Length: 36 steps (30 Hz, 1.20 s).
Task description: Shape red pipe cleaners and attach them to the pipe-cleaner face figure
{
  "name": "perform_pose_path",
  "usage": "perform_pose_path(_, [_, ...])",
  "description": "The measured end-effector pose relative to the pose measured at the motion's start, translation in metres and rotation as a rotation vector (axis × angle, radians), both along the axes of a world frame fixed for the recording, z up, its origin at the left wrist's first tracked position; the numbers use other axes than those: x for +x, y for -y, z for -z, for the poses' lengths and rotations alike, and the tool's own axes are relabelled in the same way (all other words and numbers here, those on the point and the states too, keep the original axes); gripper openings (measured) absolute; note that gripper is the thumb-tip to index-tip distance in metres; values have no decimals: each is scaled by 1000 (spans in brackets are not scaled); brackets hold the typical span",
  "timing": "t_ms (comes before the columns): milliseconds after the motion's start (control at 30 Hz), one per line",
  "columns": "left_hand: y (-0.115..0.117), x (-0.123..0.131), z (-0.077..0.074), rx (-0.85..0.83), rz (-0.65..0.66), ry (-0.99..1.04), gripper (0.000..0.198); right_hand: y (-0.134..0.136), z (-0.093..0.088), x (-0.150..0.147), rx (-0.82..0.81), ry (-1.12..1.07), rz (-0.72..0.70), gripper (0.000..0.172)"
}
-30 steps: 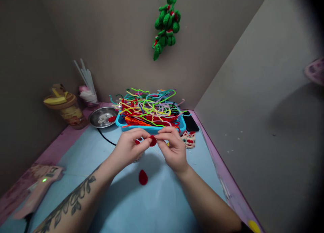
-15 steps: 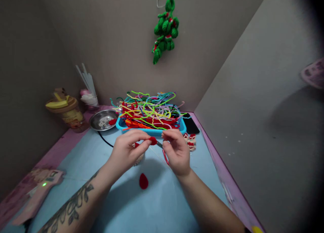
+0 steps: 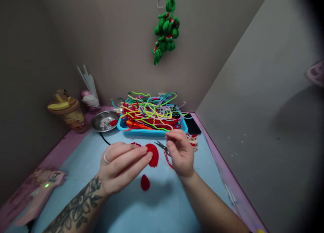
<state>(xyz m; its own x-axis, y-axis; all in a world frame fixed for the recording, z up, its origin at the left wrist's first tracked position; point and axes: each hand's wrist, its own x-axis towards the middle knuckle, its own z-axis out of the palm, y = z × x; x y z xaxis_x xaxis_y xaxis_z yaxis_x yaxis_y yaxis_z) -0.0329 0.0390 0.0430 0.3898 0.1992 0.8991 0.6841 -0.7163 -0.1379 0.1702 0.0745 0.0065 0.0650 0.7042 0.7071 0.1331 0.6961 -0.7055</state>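
My left hand [image 3: 121, 165] pinches a flat red fuzzy piece [image 3: 153, 154] at its fingertips, above the light blue table top [image 3: 157, 206]; a ring shows on one finger. My right hand [image 3: 180, 151] is closed round small scissors with red handles [image 3: 165, 152], their metal tips pointing left toward the red piece, a short gap apart. A second, smaller red drop-shaped piece [image 3: 145, 182] lies on the table just below both hands.
A blue tray [image 3: 152, 130] heaped with coloured pipe cleaners stands behind the hands. Left of it are a metal dish [image 3: 103, 121] and a lidded jar [image 3: 67, 113]. A black phone [image 3: 193, 126], small red-white figures [image 3: 193, 140], a hanging green ornament [image 3: 165, 27] and a pink device [image 3: 37, 196] are around.
My left hand turned and lowered toward me, showing the red piece's flat face. My right hand drew slightly right, and the scissors came into view in it.
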Motion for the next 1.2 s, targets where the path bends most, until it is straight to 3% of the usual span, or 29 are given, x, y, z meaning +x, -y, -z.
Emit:
perform_pose_path(167, [4,-2,-2,-34,8,12,37,1,-2,1,8,15,23,23])
perform_pose_path(333, [-10,8,-2,-74,119,60,29,7,-9,0,57,40,33,23])
perform_pose_path(400, [-21,18,0,-284,100,235,14,10,-11,-1,58,61,30,23])
perform_pose_path(467, [-31,26,3,-680,65,439,6,10,-13,-3,26,101,37,21])
perform_pose_path(567, [-41,32,9,-1260,213,622,16,8,-15,-4,-57,166,44,18])
perform_pose_path(633, [-42,32,11,-1429,306,678,16,6,-16,-5,-83,192,34,18])
perform_pose_path(767, [-41,31,11,-1495,335,716,14,4,-16,-6,-80,197,33,17])
perform_pose_path(1200, [-40,32,9,-1497,292,663,18,4,-16,-7,-110,164,37,17])
